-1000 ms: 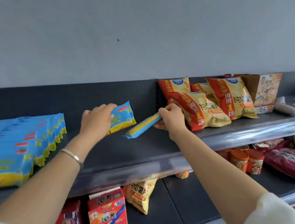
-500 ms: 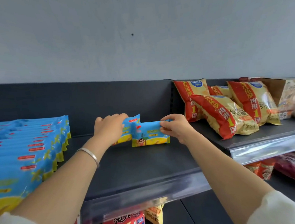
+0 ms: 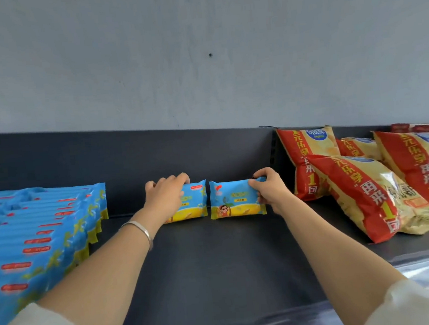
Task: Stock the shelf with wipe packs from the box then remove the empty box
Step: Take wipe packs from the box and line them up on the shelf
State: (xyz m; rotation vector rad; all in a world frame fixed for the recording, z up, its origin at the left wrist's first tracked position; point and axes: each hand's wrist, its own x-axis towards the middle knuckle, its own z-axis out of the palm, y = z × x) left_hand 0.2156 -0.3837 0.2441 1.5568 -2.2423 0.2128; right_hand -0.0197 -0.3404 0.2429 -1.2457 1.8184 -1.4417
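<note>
Two small blue-and-yellow wipe packs stand upright side by side at the back of the dark shelf (image 3: 217,260). My left hand (image 3: 166,199) grips the left wipe pack (image 3: 195,203) from its top and left side, covering half of it. My right hand (image 3: 269,190) pinches the right wipe pack (image 3: 233,199) at its right end, thumb in front and fingers over the top. A narrow gap separates the two packs. The box is out of view.
A long row of larger blue packs (image 3: 33,237) fills the shelf's left side. Red-and-yellow snack bags (image 3: 371,190) lean on the neighbouring shelf section to the right, beyond a divider (image 3: 274,149). The shelf's back panel (image 3: 119,155) rises right behind the packs.
The right pack went from lying tilted flat to standing upright beside the left pack. Both hands pushed their packs back toward the rear panel; the camera moved closer and higher.
</note>
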